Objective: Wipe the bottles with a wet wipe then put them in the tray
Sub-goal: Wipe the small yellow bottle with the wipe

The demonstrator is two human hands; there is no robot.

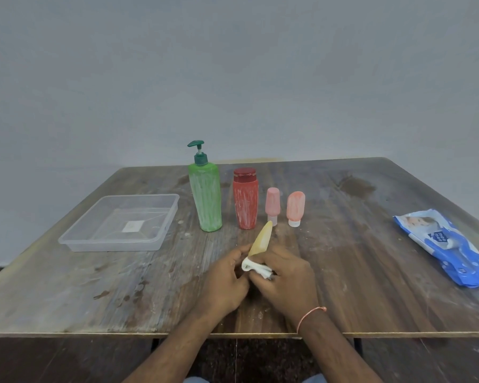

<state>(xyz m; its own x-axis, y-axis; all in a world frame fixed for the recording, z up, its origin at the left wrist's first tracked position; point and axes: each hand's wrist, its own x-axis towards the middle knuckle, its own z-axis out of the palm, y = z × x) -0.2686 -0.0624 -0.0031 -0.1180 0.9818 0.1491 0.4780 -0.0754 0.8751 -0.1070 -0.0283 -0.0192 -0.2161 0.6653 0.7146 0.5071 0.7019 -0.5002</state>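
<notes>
Both hands met above the near middle of the worktop [67, 286]. The left hand [224, 283] and the right hand [285, 280] each had their grip closed around the lower end of a yellow tube [261, 239], with a white wet wipe [253, 268] bunched between the fingers — the tube's tip pointed up and away. Just beyond the grip stood four bottles in a row: a green pump bottle [206, 199], a red bottle [245, 201], and two small pink ones [272, 203] [295, 207]. Left of the grip, well apart, sat the clear tray [75, 240] — nothing in it but a small label. Far right lay a blue wipe pack [448, 250].
</notes>
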